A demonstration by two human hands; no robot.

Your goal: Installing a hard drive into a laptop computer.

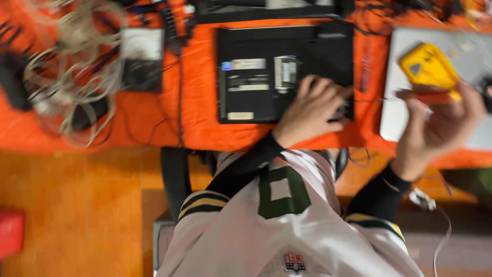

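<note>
Overhead, the view is blurred, yet the main things can be made out. The person's left hand point(312, 110) lies palm-down on the lower right corner of a black laptop point(284, 74) that rests bottom-up on the orange-covered desk point(154, 123); its fingers point(328, 90) are spread loosely over the casing and grip nothing. A small open bay showing a green memory board point(286, 73) sits just beside those fingertips, and pale labels run across the laptop's underside to the left of it.

The right hand point(441, 125) is raised above the desk's front edge, well apart from the left. Its fingers point(415, 105) are curled around the lower end of a yellow handheld meter point(428, 66) with a reddish part at its base, holding it tilted over a pale grey sheet point(400, 123) that lies on the desk.

To the far left, a tangle of beige cables point(72, 66) is heaped on the orange cover, next to a dark boxy device with a light face point(142, 57). Both forearms wear dark sleeves under a white jersey point(287, 225) with green and yellow stripes. Below the desk is a wooden floor point(77, 205), with a red object point(11, 231) at the left edge.
</note>
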